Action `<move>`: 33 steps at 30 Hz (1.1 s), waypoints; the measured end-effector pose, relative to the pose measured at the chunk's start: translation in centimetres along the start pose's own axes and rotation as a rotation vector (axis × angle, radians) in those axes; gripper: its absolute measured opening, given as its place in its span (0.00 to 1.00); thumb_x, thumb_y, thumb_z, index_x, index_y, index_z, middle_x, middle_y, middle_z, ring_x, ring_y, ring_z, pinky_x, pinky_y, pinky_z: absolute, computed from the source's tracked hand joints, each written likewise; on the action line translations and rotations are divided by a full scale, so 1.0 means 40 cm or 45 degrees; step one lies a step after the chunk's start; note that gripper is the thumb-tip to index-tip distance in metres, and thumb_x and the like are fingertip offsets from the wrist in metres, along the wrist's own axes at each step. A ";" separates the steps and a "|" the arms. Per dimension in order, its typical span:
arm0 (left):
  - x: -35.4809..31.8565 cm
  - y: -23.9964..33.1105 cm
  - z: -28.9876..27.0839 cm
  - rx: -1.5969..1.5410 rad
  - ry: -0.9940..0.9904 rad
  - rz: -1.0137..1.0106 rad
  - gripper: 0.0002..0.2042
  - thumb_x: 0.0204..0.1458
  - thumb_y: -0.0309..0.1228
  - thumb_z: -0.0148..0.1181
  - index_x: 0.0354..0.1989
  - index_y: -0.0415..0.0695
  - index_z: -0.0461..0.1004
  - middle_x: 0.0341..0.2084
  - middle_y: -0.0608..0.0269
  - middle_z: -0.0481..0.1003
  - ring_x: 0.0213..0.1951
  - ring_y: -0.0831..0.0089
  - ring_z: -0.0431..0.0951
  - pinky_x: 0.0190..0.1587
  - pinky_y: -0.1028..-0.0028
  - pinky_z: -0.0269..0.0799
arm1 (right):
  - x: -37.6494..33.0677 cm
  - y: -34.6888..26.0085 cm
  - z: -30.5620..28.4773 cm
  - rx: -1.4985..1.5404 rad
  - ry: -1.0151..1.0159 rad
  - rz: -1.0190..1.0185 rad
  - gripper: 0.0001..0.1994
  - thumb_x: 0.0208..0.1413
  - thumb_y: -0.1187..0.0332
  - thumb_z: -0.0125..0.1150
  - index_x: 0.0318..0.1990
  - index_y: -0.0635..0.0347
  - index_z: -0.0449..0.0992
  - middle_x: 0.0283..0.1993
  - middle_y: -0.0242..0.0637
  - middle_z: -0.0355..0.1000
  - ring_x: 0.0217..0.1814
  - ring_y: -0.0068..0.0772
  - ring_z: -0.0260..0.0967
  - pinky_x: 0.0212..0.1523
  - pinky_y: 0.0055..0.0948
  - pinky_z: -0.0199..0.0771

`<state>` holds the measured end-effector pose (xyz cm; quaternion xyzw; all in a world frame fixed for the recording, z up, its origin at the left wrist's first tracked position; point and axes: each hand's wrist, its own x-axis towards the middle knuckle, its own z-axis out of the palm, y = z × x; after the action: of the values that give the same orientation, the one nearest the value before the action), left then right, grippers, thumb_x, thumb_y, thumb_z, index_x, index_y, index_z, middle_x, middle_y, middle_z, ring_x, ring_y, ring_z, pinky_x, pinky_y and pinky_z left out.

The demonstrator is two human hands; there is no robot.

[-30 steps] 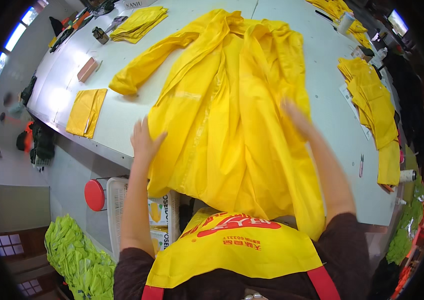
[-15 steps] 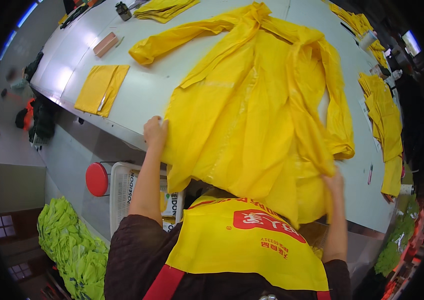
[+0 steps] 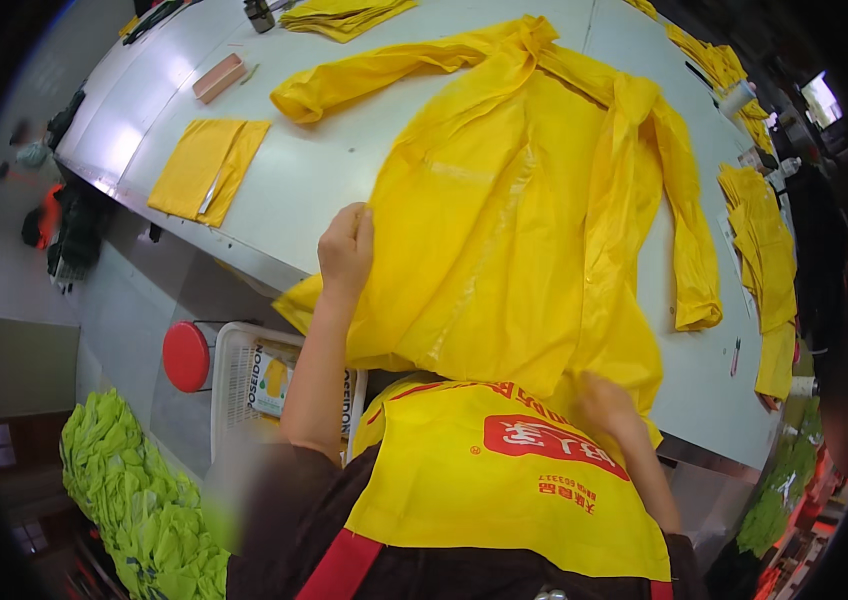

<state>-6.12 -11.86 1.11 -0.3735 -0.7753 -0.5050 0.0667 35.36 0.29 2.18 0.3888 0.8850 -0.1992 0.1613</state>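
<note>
Moving inward along the hem of the yellow coat (image 3: 504, 230) since the earlier frame with right hand (image 3: 604, 403), grip too blurred to tell. Clutching the coat's left edge in left hand (image 3: 347, 248). Seeing the coat spread over worktop (image 3: 319, 180), folded yellow piece (image 3: 206, 170) and red stool (image 3: 186, 356) to its left, yellow stack (image 3: 762, 260) to its right.

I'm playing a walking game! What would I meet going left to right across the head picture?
Folded yellow piece → left hand, at the yellow coat's side → right hand, near its hem → nearer stack of yellow pieces.
</note>
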 end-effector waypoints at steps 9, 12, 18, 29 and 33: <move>-0.145 0.299 0.020 -0.413 -0.326 -0.018 0.05 0.50 0.22 0.54 0.35 0.35 0.71 0.22 0.56 0.73 0.21 0.77 0.70 0.25 0.80 0.65 | 0.321 -0.255 -0.168 2.365 -0.645 -0.101 0.23 0.57 0.51 0.46 0.49 0.63 0.67 0.41 0.39 0.71 0.39 0.30 0.70 0.35 0.26 0.70; -0.174 0.304 0.028 -0.356 -0.353 -0.050 0.05 0.51 0.22 0.54 0.35 0.35 0.71 0.22 0.57 0.72 0.21 0.79 0.69 0.24 0.81 0.65 | 0.495 -0.271 -0.163 3.015 -0.944 -0.288 0.18 0.57 0.55 0.49 0.41 0.62 0.68 0.37 0.35 0.71 0.36 0.28 0.69 0.33 0.25 0.70; -0.202 0.252 0.007 -0.086 -0.148 -0.018 0.05 0.53 0.24 0.51 0.34 0.35 0.71 0.22 0.58 0.72 0.21 0.78 0.69 0.23 0.78 0.64 | 0.497 -0.234 -0.217 2.763 -0.117 -0.305 0.05 0.54 0.66 0.55 0.33 0.56 0.69 0.35 0.30 0.70 0.37 0.24 0.66 0.36 0.25 0.69; -0.225 0.272 0.021 -0.165 -0.281 -0.255 0.06 0.53 0.25 0.52 0.34 0.35 0.71 0.20 0.64 0.70 0.21 0.82 0.65 0.24 0.81 0.61 | 0.540 -0.292 -0.161 2.772 -0.714 0.245 0.10 0.53 0.63 0.57 0.37 0.58 0.67 0.39 0.36 0.69 0.43 0.29 0.67 0.36 0.26 0.72; -0.227 0.268 0.018 -0.137 -0.322 -0.253 0.06 0.53 0.25 0.52 0.35 0.35 0.71 0.21 0.62 0.71 0.22 0.81 0.67 0.25 0.80 0.63 | 0.570 -0.318 -0.166 2.802 -0.653 0.023 0.08 0.52 0.66 0.59 0.34 0.58 0.68 0.31 0.34 0.69 0.33 0.26 0.70 0.27 0.20 0.73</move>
<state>7.49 -13.66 4.27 -0.3586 -0.7824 -0.4989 -0.1017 10.20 9.83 0.80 0.2735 0.1663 -0.9430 -0.0907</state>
